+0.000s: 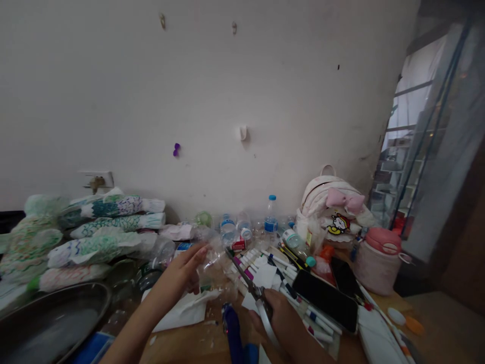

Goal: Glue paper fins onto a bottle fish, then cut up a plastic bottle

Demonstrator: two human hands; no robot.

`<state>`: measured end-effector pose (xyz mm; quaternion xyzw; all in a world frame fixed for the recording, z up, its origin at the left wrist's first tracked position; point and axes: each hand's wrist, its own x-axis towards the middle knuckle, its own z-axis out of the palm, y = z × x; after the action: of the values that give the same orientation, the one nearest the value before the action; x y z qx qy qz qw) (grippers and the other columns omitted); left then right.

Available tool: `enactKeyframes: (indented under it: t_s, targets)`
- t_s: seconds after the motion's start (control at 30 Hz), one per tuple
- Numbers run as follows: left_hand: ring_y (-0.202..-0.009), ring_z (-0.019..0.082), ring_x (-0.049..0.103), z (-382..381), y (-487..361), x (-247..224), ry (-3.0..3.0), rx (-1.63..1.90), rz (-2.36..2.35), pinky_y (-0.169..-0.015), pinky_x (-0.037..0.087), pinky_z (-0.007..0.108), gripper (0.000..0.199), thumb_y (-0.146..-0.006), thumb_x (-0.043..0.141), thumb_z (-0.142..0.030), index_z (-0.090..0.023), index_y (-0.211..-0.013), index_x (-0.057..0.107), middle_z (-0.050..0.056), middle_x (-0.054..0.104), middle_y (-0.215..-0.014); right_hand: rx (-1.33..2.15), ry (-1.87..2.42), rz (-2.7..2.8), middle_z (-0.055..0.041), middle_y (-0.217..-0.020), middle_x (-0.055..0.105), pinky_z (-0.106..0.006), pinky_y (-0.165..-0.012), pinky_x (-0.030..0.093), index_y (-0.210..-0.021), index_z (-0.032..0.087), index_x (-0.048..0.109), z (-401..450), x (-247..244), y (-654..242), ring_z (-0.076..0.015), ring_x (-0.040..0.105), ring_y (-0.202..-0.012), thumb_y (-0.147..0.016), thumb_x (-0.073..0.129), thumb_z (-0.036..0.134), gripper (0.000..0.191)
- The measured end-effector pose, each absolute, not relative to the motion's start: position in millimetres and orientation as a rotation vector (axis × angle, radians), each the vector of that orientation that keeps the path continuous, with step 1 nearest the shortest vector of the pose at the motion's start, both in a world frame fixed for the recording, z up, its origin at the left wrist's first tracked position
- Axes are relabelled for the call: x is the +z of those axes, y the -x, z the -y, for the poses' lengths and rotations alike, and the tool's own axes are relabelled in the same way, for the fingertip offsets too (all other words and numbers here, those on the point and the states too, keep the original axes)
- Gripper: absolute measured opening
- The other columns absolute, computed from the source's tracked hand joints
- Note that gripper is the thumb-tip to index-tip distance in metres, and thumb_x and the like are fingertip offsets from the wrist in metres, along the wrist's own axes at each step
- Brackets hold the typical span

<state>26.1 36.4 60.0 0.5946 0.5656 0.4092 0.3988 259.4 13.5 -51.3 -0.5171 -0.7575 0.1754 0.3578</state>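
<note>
Along the near edge of the cluttered wooden counter (197, 344), below a bare white wall:

- Left hand (185, 275): raised over the counter, fingers closed lightly round a clear, crumpled plastic bottle piece (214, 260); the grip looks loose, though the plastic is transparent and its outline is hard to trace.
- Right hand (278, 316): low and near the camera, wrapped round the handles of steel-bladed scissors (250, 283); the blades appear slightly parted, though the view is too blurred to be sure.
- Relation of the two: the scissors' long axis runs from the right hand up and leftward, tips pointing at the clear plastic piece, which lies just beyond them, up and left. The left hand is on the plastic; the right hand stands off by the length of the blades.
- White paper sheet (182, 313): flat on the counter beneath the left hand.
- Blue-handled tool (233, 333): lying between the forearms, kind uncertain.
- White marker pens with coloured caps (261, 260): scattered behind the scissors.
- Black smartphone (326, 298): screen up, right of the right hand.
- Pink-lidded flask in a fabric sleeve (379, 260): far right.
- White and pink backpack (333, 207): against the wall.
- Decorated painted bottles (102, 227): stacked on their sides at left.
- Dark metal tray (56, 313): near left corner.
</note>
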Motion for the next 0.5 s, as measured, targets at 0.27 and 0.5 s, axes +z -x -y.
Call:
enactKeyframes:
  t_s: [0.27, 0.5]
  targets:
    - [-0.031, 0.018, 0.048, -34, -25, 63, -1.537, 1.063, -1.41, -0.038, 0.03, 0.025, 0.079, -0.071, 0.041, -0.067, -0.008, -0.123, 0.049, -0.007, 0.048, -0.03, 0.472, 1.324, 1.937, -0.0064, -0.076, 0.067, -0.026, -0.067, 0.044, -0.072, 0.017, 0.06, -15, -56, -260, -0.0184, 0.06, -0.07, -0.071, 0.059, 0.025, 0.008]
    - [-0.03, 0.017, 0.045, -34, -23, 64, -1.521, 1.053, -1.411, -0.037, 0.029, 0.024, 0.08, -0.069, 0.042, -0.068, -0.008, -0.121, 0.05, -0.006, 0.048, -0.03, 0.401, 1.324, 1.937, -0.005, -0.07, 0.067, -0.025, -0.061, 0.042, -0.068, 0.017, 0.061, -16, -60, -260, -0.0168, 0.059, -0.064, -0.076, 0.053, 0.02, 0.011]
